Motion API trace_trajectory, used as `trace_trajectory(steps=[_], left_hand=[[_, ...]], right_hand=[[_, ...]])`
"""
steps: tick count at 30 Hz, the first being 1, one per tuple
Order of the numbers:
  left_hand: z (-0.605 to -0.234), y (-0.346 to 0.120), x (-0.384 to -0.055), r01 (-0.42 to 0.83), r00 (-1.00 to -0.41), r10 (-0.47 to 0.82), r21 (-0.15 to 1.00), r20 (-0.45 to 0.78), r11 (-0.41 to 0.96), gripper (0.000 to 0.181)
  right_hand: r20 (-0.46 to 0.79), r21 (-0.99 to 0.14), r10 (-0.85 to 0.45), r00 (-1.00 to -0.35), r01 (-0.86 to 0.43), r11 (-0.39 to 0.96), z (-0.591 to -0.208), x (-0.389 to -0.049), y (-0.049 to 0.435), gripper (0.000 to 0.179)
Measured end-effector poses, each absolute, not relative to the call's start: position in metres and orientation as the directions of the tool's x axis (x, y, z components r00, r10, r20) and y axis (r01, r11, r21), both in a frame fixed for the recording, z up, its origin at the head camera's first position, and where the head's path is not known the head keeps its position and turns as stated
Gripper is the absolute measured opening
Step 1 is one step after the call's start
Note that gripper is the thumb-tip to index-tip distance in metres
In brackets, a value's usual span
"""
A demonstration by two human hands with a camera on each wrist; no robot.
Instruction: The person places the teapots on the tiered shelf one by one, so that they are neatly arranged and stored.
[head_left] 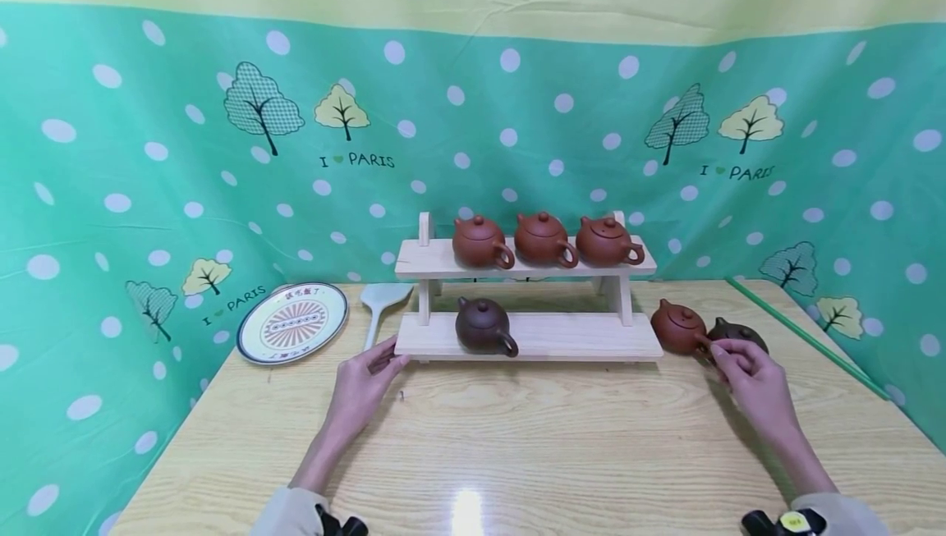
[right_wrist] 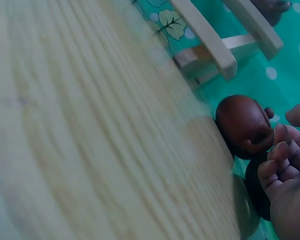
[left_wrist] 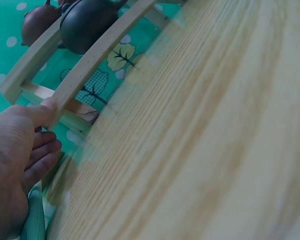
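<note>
A two-tier wooden display stand (head_left: 576, 337) stands at the back of the table. My left hand (head_left: 364, 380) grips the left end of its lower shelf; in the left wrist view the thumb (left_wrist: 46, 111) lies against the board's end. On that shelf sits a dark purple-brown teapot (head_left: 482, 326). The top shelf holds three reddish-brown teapots, one at its left (head_left: 479, 242). Right of the stand, my right hand (head_left: 755, 384) pinches the handle of another reddish-brown teapot (head_left: 677, 327), which is on the table. A dark teapot (head_left: 737, 332) is partly hidden behind that hand.
A patterned plate (head_left: 292, 324) lies at the back left, with a pale spatula (head_left: 383, 298) between it and the stand. A thin green stick (head_left: 809, 339) lies along the right side. Behind the wooden table (head_left: 532, 437) hangs a green dotted cloth (head_left: 510, 134).
</note>
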State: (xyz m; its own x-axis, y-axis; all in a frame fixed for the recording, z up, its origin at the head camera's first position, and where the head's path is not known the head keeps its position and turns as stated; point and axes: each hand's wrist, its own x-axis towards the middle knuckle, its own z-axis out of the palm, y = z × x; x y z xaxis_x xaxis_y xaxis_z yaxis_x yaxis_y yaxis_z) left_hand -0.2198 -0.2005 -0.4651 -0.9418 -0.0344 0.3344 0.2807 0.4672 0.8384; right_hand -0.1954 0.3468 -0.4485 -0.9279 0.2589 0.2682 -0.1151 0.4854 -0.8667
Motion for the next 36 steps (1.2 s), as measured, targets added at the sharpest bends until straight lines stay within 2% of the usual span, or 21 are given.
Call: trace_trajectory(steps=[15,30,36], left_hand=[[-0.4646,-0.2002,-0.2190,0.282,-0.943,-0.031,0.844,0.332,0.457,0.051],[-0.4649,-0.2001,-0.2190,0.283,-0.943,-0.029,0.848,0.330,0.448,0.050],[-0.4646,-0.1999,-0.2191,0.291,-0.941,-0.028,0.846,0.338,0.448,0.050]], right_hand=[[0.294,-0.864,0.260,-0.920,-0.139,0.485,-0.4528,-0.1979,0.3507,0.024],[0.269,-0.797,0.190,-0.944,-0.107,0.594,-0.4573,-0.2012,0.3473,0.042],[0.270,-0.775,0.173,-0.947,-0.107,0.623,-0.4564,-0.2022,0.3459,0.042]])
